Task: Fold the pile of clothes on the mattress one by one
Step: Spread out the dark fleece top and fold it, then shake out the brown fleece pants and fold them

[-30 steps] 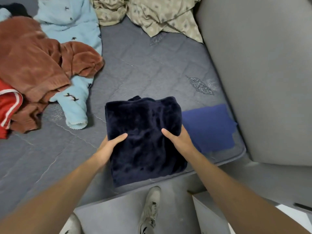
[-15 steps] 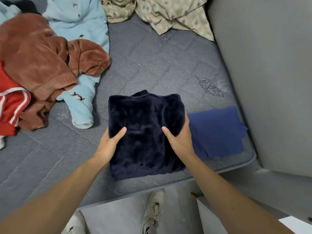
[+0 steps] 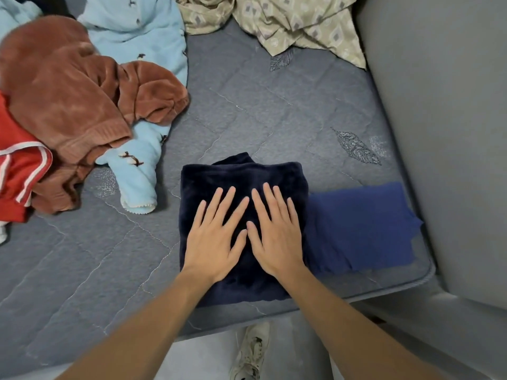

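Note:
A folded dark navy fleece garment (image 3: 241, 176) lies near the front edge of the grey quilted mattress (image 3: 260, 105). My left hand (image 3: 214, 237) and my right hand (image 3: 274, 231) rest flat on top of it, side by side, fingers spread, holding nothing. A folded blue cloth (image 3: 359, 229) lies flat right beside it, touching its right edge. The unfolded pile sits at the left: a brown fleece garment (image 3: 63, 94), a light blue printed one (image 3: 140, 31) partly under it, and a red one with white stripes (image 3: 19, 165).
A crumpled beige patterned sheet (image 3: 288, 20) lies at the mattress's far end. A grey wall (image 3: 439, 133) runs along the right side. Below the mattress edge I see grey floor and a sneaker (image 3: 252, 352).
Both hands let go of the navy garment's sides and now press flat on its top. The garment has settled on the mattress beside the blue cloth.

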The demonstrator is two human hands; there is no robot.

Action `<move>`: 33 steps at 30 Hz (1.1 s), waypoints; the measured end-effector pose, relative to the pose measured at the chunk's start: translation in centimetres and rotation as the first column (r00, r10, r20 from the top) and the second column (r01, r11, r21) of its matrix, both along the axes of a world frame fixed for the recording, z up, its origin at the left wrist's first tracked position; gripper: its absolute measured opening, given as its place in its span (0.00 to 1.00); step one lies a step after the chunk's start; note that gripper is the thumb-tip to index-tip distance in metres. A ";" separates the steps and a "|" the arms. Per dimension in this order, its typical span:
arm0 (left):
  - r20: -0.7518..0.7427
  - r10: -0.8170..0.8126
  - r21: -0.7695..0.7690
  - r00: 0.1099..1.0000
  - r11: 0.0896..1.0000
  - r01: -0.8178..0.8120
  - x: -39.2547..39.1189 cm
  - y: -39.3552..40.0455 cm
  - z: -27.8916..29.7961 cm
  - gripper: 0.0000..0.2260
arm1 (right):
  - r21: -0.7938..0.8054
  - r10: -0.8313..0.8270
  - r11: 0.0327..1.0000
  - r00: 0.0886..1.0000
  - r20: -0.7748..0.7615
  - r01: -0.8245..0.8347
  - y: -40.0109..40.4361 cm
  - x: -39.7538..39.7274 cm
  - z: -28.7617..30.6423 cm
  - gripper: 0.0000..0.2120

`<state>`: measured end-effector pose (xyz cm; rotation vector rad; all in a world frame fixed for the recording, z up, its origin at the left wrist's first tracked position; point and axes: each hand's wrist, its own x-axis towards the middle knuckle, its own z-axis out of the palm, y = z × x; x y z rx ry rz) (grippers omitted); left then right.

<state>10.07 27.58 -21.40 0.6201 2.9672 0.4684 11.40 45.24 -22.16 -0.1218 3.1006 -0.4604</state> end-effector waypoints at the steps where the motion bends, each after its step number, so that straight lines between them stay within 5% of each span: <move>1: -0.001 0.010 -0.007 1.000 1.000 -0.010 -0.2 -0.2 -1.2 0.28 | 0.012 0.006 1.000 1.000 -0.002 -0.006 0.1 -0.2 -0.9 0.31; 7: 0.001 0.018 -0.065 1.000 0.998 -0.018 -0.5 -0.2 -5.3 0.30 | 0.046 0.038 0.998 0.999 -0.033 -0.037 0.2 -0.6 -4.9 0.33; 11: 0.025 -0.072 0.018 0.997 0.997 0.071 -0.7 -2.1 -1.6 0.29 | 0.045 0.022 0.999 0.999 0.025 -0.024 0.7 0.0 -2.0 0.33; 15: 0.074 0.045 0.028 0.996 0.998 -0.048 -1.0 -6.8 3.9 0.28 | -0.006 -0.068 0.998 0.995 0.075 0.069 -0.5 1.2 3.0 0.33; 26: -0.026 0.282 0.057 0.959 0.958 -0.280 -10.4 -24.4 8.7 0.31 | -0.209 0.221 0.957 0.973 0.063 -0.203 -19.7 -13.4 8.6 0.35; 33: -0.038 0.291 0.039 0.956 0.956 -0.289 -21.4 -34.2 7.9 0.38 | -0.440 0.160 0.890 0.985 0.060 -0.118 -32.1 -24.4 6.8 0.42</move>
